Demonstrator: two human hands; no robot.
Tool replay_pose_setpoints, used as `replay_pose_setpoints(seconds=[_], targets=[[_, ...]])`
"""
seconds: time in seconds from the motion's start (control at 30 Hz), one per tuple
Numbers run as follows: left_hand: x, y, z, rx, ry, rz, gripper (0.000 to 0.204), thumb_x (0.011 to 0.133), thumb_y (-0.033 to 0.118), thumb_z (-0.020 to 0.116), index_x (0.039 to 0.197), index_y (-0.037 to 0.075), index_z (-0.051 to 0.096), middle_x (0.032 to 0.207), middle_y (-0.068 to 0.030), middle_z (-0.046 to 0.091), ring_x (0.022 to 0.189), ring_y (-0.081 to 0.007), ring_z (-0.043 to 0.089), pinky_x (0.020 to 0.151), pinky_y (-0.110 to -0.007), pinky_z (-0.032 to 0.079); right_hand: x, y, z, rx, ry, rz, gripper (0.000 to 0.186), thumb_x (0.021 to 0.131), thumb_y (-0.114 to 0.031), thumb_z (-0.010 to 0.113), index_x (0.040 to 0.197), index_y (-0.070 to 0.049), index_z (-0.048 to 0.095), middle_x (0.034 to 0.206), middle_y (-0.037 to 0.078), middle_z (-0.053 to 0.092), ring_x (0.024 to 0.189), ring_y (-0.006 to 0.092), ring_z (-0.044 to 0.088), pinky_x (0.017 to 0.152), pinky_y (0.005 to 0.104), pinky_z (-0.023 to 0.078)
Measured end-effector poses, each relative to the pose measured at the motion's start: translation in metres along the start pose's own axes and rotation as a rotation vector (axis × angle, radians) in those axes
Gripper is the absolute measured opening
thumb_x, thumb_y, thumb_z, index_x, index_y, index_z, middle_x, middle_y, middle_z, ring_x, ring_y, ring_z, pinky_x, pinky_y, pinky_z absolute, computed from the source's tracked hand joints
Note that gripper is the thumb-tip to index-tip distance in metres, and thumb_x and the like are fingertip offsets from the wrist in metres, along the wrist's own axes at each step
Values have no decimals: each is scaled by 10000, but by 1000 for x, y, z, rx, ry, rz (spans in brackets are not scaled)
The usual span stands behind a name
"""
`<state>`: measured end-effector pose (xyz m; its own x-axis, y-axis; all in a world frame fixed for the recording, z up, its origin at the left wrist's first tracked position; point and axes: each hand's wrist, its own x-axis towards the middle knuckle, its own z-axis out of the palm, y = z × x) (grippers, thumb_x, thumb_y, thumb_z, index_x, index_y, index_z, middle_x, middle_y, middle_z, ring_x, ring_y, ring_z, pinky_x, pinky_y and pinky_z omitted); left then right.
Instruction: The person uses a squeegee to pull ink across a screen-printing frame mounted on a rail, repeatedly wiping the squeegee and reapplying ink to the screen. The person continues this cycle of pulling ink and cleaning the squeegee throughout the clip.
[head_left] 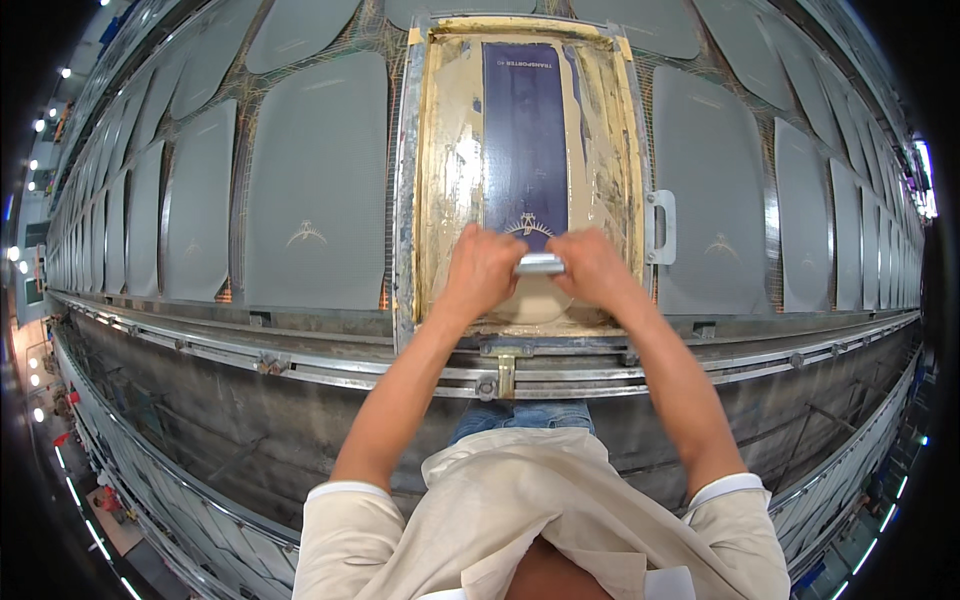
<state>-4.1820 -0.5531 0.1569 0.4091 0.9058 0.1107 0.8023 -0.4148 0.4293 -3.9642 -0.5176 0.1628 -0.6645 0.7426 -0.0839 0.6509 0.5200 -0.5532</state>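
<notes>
A screen-printing frame [408, 200] lies across the table in front of me, its inner edges taped and smeared with cream ink. Down its middle runs a dark purple strip of mesh [525, 130] with a pale sunburst emblem near me. My left hand [480, 268] and my right hand [595, 265] are both closed on the ends of a squeegee [540, 263], one at each side. The squeegee sits over the near end of the strip, just below the emblem. A pool of cream ink [540, 305] lies on my side of it.
Grey flat panels [318, 180] lie in rows left and right of the frame, several with a small pale emblem. A white handle [661, 228] sticks out from the frame's right side. Metal rails [440, 378] run along the table's near edge, between it and my body.
</notes>
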Motion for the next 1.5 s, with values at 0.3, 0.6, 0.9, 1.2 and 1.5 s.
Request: replay_pose_setpoints(seconds=[0.3,0.6,0.9,1.2,1.5], targets=[[-39,32,-10,102,96,-22,272,616,63,736,880,120,702,897,-45,652,961,-258,602,855,-412,448,-19,91,-43,23,813,648,388,935,-325,654,1184,-31,692,1212,187,687,1185,350,622,1002,444,467],[-54,23,-9,107,102,-62,164,677,80,712,831,118,673,890,-20,648,875,-224,613,869,-368,422,-22,128,-38,258,762,735,313,997,-295,623,932,10,648,789,99,638,729,199,565,702,363,454],[-122,-95,-101,64,36,-183,270,645,71,749,900,152,710,940,-14,672,940,-252,635,861,-415,434,80,-6,26,362,846,572,279,973,-272,632,932,3,648,817,115,639,750,225,579,736,378,466],[-250,-204,-196,157,24,-46,333,622,42,752,940,129,704,1001,14,705,917,-227,629,874,-400,433,194,-122,119,433,881,602,299,946,-313,642,997,-20,677,883,181,689,808,319,645,759,403,492],[-301,-232,-182,142,24,43,475,562,61,782,1021,114,670,1082,-15,687,908,-236,603,842,-407,429,203,-139,118,341,825,720,311,947,-337,649,987,-30,680,737,112,616,667,210,542,641,362,439]])
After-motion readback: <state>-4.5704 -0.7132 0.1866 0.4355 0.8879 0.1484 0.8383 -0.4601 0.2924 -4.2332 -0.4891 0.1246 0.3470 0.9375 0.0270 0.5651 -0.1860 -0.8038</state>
